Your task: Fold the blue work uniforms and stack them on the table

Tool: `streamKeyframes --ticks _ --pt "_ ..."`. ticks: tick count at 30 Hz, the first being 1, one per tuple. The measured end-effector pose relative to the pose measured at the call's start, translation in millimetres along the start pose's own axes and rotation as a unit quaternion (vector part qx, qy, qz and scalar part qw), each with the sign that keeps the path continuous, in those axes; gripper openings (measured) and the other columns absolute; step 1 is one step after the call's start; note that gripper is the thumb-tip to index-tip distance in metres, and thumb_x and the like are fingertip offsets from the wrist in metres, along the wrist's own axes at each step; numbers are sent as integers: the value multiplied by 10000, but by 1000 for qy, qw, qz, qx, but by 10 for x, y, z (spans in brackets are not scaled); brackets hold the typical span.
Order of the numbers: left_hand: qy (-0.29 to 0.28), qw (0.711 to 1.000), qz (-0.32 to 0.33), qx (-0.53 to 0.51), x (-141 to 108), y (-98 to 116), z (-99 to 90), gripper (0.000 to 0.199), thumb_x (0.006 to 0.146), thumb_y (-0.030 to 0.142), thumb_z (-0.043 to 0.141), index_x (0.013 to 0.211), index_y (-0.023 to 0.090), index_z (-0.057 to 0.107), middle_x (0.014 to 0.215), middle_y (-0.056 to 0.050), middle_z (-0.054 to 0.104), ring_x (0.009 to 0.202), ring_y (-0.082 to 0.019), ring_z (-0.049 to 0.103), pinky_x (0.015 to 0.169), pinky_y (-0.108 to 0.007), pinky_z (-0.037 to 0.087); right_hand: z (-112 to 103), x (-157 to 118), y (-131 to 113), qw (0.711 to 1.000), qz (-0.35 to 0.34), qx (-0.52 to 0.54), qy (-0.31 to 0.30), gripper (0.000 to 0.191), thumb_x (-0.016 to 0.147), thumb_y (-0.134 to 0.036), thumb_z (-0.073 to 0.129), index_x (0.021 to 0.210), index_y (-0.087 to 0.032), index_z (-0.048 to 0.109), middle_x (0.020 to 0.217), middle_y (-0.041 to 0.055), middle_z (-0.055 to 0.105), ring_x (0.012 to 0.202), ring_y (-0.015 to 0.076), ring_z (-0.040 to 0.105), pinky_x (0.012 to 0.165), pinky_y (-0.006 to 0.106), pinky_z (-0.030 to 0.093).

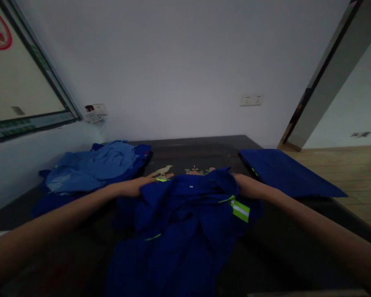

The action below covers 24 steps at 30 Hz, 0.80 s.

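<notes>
Your left hand (pixel 134 187) and right hand (pixel 247 186) look clamped on opposite ends of the far edge of a royal-blue cloth garment with fluorescent-green trim (pixel 185 218), though its folds hide most of your fingers. The garment spans the gap between them, neither hand clearly nearer, its long axis running from that edge toward you. Left of the garment lies a rumpled light-and-dark-blue clothes pile (pixel 86 165); right of it, a flat dark-blue cloth piece (pixel 287 171); beyond it shows a dark, flower-printed table (pixel 185 153).
</notes>
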<state>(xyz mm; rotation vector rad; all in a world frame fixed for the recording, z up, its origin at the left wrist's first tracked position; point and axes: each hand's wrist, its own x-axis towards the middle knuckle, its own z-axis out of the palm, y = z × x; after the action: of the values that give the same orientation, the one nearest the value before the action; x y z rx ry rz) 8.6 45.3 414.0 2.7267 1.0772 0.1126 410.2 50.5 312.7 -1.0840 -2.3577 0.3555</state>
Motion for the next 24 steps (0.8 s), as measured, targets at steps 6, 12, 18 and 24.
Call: streamKeyframes --ticks 6,12,18,24 --pt "-121 989 2 -86 10 168 83 500 848 337 564 1340 263 520 1384 -12 531 1259 -222 498 1065 -305 376 82 -129 -169 997 -9 -51 58 297 850 -165 465 1033 -181 698 1089 128 669 1013 259 622 966 423 462" --pt "-168 980 4 -107 131 186 43 407 841 309 592 1242 239 592 1293 -12 601 1189 -205 551 1018 -285 426 407 -18 -366 995 -28 -61 77 371 843 -101 419 1097 -196 672 1125 112 662 1060 242 606 974 418 467" --pt "-81 993 29 -77 242 -34 475 378 916 335 488 1267 226 573 1357 -56 554 1203 -205 541 1068 -326 387 730 80 -259 992 -6 -75 103 349 833 -119 424 1090 -165 655 1094 123 668 1038 246 615 990 437 455" --pt "-1 999 6 -42 344 -211 605 369 916 371 460 1226 228 600 1314 -28 589 1206 -214 531 1112 -355 337 571 80 -39 995 6 -9 98 330 842 -181 461 1102 -175 664 1140 120 659 1079 266 592 988 422 440"
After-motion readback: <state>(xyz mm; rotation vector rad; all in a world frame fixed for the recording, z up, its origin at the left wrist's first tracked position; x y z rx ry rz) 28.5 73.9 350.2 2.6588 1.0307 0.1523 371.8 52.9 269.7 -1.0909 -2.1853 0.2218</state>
